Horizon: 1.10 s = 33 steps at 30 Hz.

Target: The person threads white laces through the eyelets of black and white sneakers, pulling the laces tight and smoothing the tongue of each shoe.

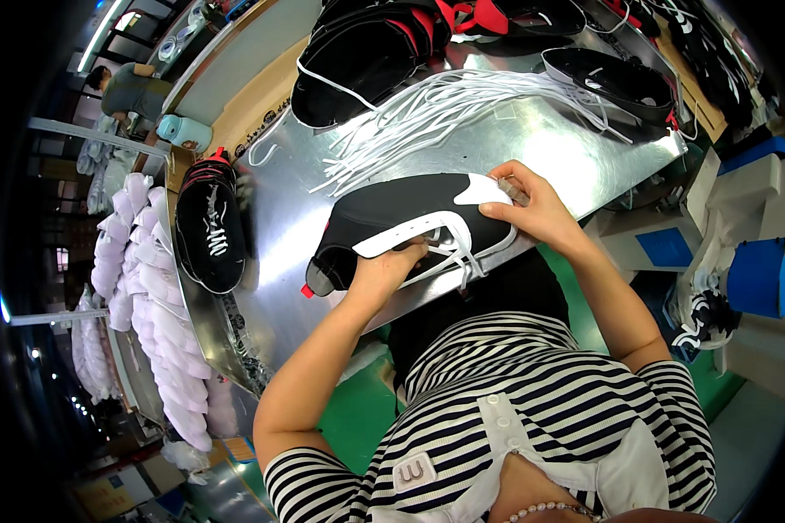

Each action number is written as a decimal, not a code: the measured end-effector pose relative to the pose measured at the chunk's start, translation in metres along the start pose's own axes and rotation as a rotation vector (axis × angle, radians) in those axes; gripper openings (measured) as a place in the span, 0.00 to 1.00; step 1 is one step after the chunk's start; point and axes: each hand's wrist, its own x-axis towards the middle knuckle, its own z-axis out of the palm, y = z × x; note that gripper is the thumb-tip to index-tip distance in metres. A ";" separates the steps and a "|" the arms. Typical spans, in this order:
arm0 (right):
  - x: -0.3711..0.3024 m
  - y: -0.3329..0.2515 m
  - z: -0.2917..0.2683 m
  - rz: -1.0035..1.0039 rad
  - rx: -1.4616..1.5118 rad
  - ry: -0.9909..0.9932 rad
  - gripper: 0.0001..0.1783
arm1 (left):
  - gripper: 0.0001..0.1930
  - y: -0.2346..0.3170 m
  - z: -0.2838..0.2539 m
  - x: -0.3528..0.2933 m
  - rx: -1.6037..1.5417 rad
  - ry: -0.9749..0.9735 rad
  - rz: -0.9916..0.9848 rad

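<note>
A black shoe upper (401, 202) with a white eyelet strip and a white toe piece lies on its side near the table's front edge. A red tab shows at its heel end, on the left. My left hand (385, 272) is closed on the upper at its opening, with some fingertips hidden inside beside the white lace (452, 251). At the toe end, my right hand (532, 205) pinches a small beige-grey piece (514, 192) against or just beside the white toe piece. Whether that piece touches the upper I cannot tell.
A bundle of white laces (436, 113) lies across the metal table (279, 187). Behind it are stacked black-and-red uppers (358, 61) and another upper (610, 78). A laced black shoe (209, 227) stands at the left edge. White pieces (153, 288) hang further left; blue-and-grey bins (759, 275) are at right.
</note>
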 end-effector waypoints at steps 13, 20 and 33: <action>-0.001 0.009 -0.003 0.068 0.013 0.041 0.22 | 0.04 0.019 -0.019 -0.005 0.836 0.325 0.645; -0.004 0.019 -0.036 0.100 0.246 0.047 0.21 | 0.04 0.015 -0.147 -0.013 1.041 0.734 0.531; 0.023 0.024 -0.053 -0.094 -0.202 0.106 0.26 | 0.03 0.055 -0.123 -0.007 0.921 0.663 0.648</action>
